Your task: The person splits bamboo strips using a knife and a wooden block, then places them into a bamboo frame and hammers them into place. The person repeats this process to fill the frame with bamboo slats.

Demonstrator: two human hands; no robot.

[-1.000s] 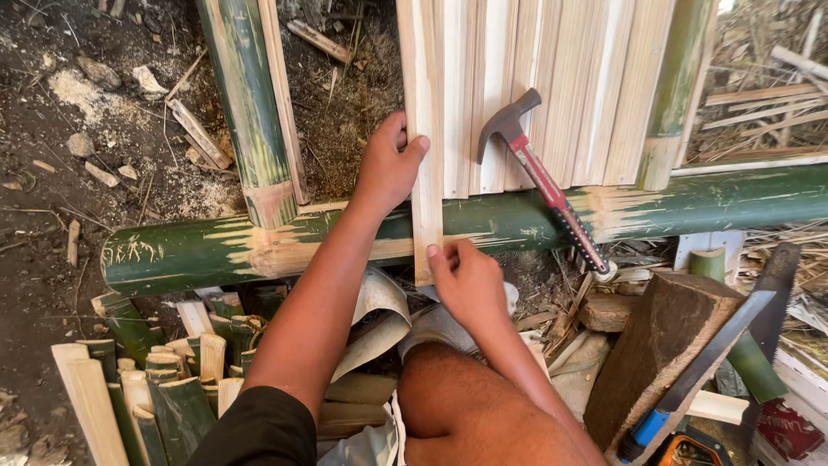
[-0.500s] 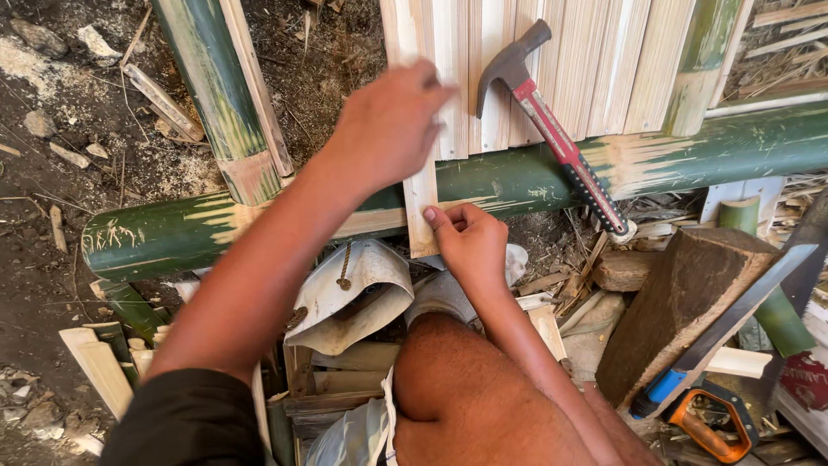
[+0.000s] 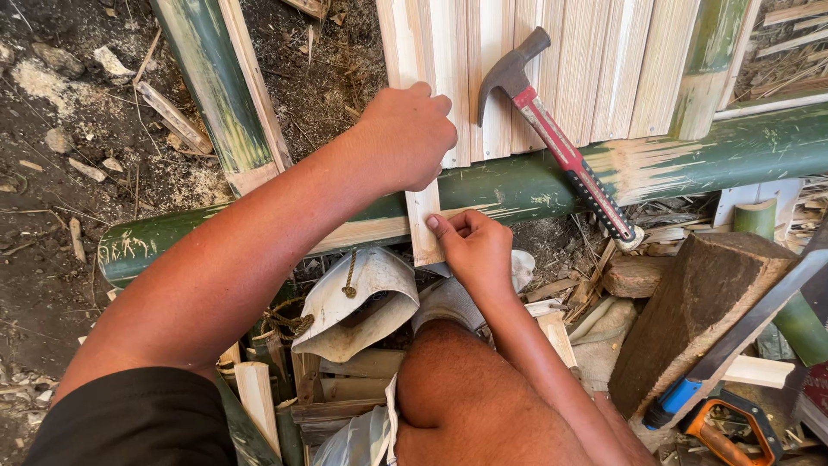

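Hands [image 3: 448,198] cover slat [image 3: 423,226] end — grip unclear.

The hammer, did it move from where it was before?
No. The hammer lies as before, head on the pale slats, handle across the green pole; only the camera shifted.

the left hand [image 3: 405,138] covers part of the pale slat [image 3: 423,229], so its grip is hidden. at five o'clock the saw [image 3: 733,431] runs off the bottom edge. at twelve o'clock the slats' [image 3: 586,69] tops are cut off.
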